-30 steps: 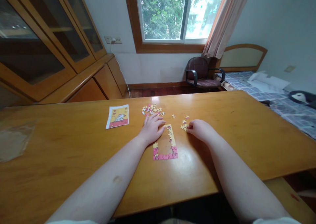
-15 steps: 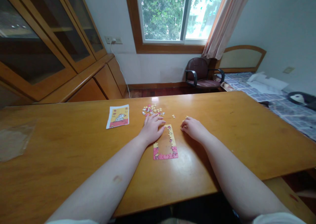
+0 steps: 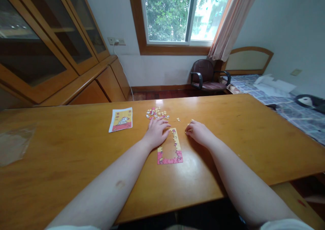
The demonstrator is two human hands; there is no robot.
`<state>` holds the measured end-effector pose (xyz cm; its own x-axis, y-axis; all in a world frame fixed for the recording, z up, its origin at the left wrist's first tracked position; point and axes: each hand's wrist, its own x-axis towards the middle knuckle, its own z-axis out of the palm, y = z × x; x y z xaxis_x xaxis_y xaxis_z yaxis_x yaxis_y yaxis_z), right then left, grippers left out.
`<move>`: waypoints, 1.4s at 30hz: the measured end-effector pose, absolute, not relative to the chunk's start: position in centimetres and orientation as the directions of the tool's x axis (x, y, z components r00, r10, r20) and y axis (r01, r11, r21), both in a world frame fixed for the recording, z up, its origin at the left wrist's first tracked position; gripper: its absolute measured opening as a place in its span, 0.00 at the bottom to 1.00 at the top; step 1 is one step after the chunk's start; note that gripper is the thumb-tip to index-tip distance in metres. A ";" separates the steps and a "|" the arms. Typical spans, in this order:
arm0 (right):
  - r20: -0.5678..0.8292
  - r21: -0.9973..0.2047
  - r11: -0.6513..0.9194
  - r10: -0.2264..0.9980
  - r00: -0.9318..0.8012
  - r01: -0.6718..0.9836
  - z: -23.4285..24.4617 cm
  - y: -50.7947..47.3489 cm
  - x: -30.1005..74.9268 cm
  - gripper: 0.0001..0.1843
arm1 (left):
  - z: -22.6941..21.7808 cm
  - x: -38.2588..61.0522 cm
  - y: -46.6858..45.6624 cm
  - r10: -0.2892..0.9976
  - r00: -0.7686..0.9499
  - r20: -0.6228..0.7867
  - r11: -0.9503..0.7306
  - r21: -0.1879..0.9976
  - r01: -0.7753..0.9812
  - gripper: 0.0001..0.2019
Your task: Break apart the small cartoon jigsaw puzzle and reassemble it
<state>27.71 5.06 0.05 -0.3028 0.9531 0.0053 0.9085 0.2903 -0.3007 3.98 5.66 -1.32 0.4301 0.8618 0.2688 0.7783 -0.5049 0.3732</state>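
A half-built jigsaw frame (image 3: pixel 175 152), yellow above and pink below, lies on the wooden table (image 3: pixel 63 155). My left hand (image 3: pixel 156 132) rests flat on its upper left corner with fingers stretched out. My right hand (image 3: pixel 198 132) sits just right of the frame, fingers curled over a small cluster of loose yellow pieces (image 3: pixel 189 125); whether it holds one is hidden. A pile of loose pieces (image 3: pixel 156 112) lies beyond my left hand. A picture card (image 3: pixel 121 119) of the puzzle lies to the left.
A clear plastic bag (image 3: pixel 14 143) lies at the table's left edge. A dark office chair (image 3: pixel 207 75) stands beyond the table under the window. A bed (image 3: pixel 284 98) with papers is on the right. Glass-door cabinets (image 3: pixel 45 44) line the left wall.
My right hand has moved a little left and forward onto the small cluster of yellow pieces. My left hand has stayed in place on the frame.
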 end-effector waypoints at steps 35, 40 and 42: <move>-0.130 -0.991 -0.136 0.923 -0.361 0.008 -2.2 4.5 24.3 0.17 | -1.2 4.5 5.5 0.669 0.654 0.353 -0.742 0.364 0.562 0.06; -0.120 -0.992 -0.127 0.940 -0.321 0.000 -2.1 4.5 24.3 0.17 | -1.2 4.5 5.5 0.677 0.644 0.356 -0.735 0.374 0.566 0.06; -0.130 -0.991 -0.137 0.943 -0.308 0.000 -2.2 4.6 24.4 0.18 | -1.1 4.5 5.5 0.677 0.643 0.358 -0.735 0.377 0.563 0.06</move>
